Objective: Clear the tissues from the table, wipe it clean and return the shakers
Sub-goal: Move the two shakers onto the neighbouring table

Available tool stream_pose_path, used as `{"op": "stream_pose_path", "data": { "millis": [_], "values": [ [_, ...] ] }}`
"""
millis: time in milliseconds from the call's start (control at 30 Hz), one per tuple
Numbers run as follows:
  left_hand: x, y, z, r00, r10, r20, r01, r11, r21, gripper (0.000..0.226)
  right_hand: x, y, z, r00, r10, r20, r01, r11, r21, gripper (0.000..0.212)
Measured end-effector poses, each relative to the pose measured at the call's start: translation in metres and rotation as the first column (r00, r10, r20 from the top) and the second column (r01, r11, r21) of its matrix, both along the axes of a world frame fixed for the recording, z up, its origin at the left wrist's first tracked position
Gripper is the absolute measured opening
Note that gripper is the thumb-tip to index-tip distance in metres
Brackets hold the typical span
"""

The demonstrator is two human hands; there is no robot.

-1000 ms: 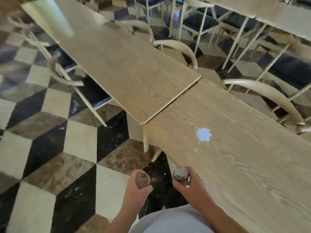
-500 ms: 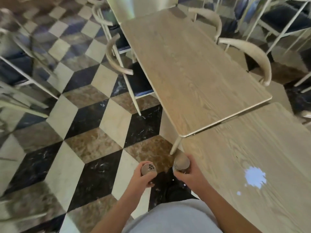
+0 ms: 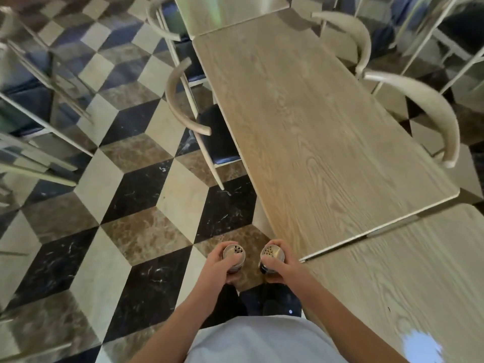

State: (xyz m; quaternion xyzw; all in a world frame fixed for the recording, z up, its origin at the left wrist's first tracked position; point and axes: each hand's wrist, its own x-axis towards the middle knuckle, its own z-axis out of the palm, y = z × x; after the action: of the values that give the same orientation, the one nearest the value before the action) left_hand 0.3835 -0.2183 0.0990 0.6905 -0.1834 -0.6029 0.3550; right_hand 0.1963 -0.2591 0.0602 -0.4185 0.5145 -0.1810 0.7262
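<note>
I hold two glass shakers with perforated metal lids, upright, over the floor beside the tables. My left hand [image 3: 217, 268] is shut on the left shaker [image 3: 234, 254]. My right hand [image 3: 284, 268] is shut on the right shaker [image 3: 272, 255]. The two shakers are close together, a little apart. A long light wooden table [image 3: 314, 121] stretches ahead to the right of them, with nothing on its top. A second wooden table [image 3: 419, 271] butts against it at the lower right. No tissues show in view.
A bright patch of light [image 3: 421, 347] lies on the near table at the bottom right. Wooden chairs with curved backs stand at the left [image 3: 180, 100] and at the right [image 3: 432, 111] of the long table. The floor [image 3: 117, 218] is a cube-pattern marble tiling.
The view has swung left and down, so the long table now lies ahead and the light patch has slid to the bottom right. Both hands have come closer together with the shakers.
</note>
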Motion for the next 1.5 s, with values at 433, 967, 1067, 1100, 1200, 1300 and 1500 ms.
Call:
{"op": "stream_pose_path", "data": {
  "millis": [433,967,1067,1100,1200,1300,1500],
  "values": [
    [0.119,-0.191,-0.03,0.88,-0.475,-0.013,0.473,0.873,0.118,0.025,0.079,-0.116,-0.024,0.905,-0.257,-0.34,0.311,0.943,0.117,0.039],
    [0.137,-0.357,-0.041,0.66,-0.748,-0.07,0.749,0.648,0.139,0.028,0.122,-0.143,-0.033,0.714,-0.517,-0.472,0.669,0.703,0.24,0.041],
    [0.125,-0.367,-0.048,0.635,-0.763,-0.122,0.772,0.622,0.133,0.03,0.11,-0.156,-0.045,0.707,-0.586,-0.396,0.695,0.678,0.239,0.056],
    [0.121,-0.371,-0.05,0.621,-0.773,-0.126,0.783,0.608,0.13,0.03,0.108,-0.164,-0.048,0.694,-0.611,-0.38,0.709,0.673,0.213,0.061],
    [0.108,-0.386,-0.055,0.592,-0.797,-0.118,0.804,0.574,0.157,0.03,0.104,-0.186,-0.053,0.625,-0.677,-0.388,0.757,0.647,0.09,0.058],
    [0.092,-0.405,-0.06,0.577,-0.813,-0.081,0.81,0.558,0.179,0.031,0.094,-0.204,-0.059,0.556,-0.722,-0.411,0.783,0.621,-0.032,0.052],
    [0.042,-0.443,-0.058,0.525,-0.851,-0.005,0.83,0.51,0.224,0.038,0.068,-0.242,-0.069,0.582,-0.641,-0.501,0.68,0.721,-0.133,0.038]
  ]
}}
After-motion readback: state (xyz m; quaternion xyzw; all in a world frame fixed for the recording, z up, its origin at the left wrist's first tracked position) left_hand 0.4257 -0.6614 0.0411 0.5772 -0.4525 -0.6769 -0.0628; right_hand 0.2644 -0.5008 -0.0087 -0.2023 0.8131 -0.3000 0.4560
